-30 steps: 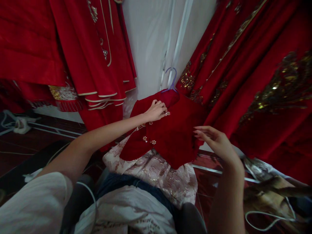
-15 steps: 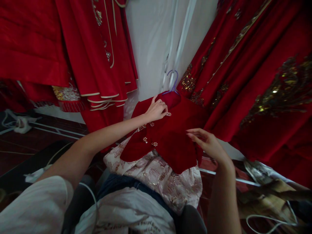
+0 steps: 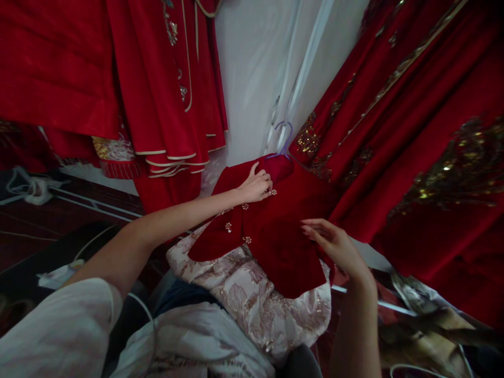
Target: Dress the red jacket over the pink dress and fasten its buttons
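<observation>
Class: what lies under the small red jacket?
A pale floral brocade fabric shows below the hem of the red jacket. The part beneath the jacket is covered; of the hanger, only its hook shows.

Brought the right hand (image 3: 334, 245) in leftward from open air, fingers now lying over the right edge of the short red velvet jacket with pearl flower buttons (image 3: 275, 231). Drew that jacket's lower front down and out, covering more of the pale floral brocade skirt (image 3: 255, 302) than a second ago. Raised the thumb of the left hand (image 3: 256, 186) clear of the collar, pointing up now. Shifted the two lowest buttons lower and further apart. Tipped the view slightly, everything sitting lower in frame.
</observation>
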`<action>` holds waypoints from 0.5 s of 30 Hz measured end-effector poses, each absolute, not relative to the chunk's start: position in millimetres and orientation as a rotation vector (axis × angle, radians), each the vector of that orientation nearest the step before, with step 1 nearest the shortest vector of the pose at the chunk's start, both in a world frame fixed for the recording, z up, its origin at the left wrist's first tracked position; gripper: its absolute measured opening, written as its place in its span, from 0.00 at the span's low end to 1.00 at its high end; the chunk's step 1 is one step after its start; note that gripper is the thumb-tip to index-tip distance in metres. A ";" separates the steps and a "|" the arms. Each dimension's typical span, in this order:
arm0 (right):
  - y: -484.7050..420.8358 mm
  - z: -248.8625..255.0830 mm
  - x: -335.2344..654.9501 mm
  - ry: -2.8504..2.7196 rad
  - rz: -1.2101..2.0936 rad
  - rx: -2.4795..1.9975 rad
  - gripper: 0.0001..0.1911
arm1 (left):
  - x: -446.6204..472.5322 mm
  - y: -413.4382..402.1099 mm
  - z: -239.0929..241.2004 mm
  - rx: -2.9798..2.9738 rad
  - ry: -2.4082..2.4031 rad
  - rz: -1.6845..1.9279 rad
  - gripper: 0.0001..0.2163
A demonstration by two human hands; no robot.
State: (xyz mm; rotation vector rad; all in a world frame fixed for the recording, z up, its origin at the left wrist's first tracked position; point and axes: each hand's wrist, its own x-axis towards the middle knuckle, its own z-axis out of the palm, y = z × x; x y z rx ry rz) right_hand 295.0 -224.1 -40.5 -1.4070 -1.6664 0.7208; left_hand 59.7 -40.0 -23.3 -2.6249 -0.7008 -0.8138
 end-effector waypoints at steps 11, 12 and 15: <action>-216.7 -49.8 298.8 -1.655 0.726 -1.425 0.22 | 64.8 -45.5 -26.3 -2.642 -0.646 -0.809 0.05; -216.0 -50.7 298.8 -1.654 0.720 -1.425 0.22 | 64.4 -45.1 -26.8 -2.645 -0.645 -0.814 0.05; -213.7 -53.8 299.5 -1.675 0.689 -1.415 0.20 | 63.1 -44.9 -26.6 -2.628 -0.643 -0.813 0.06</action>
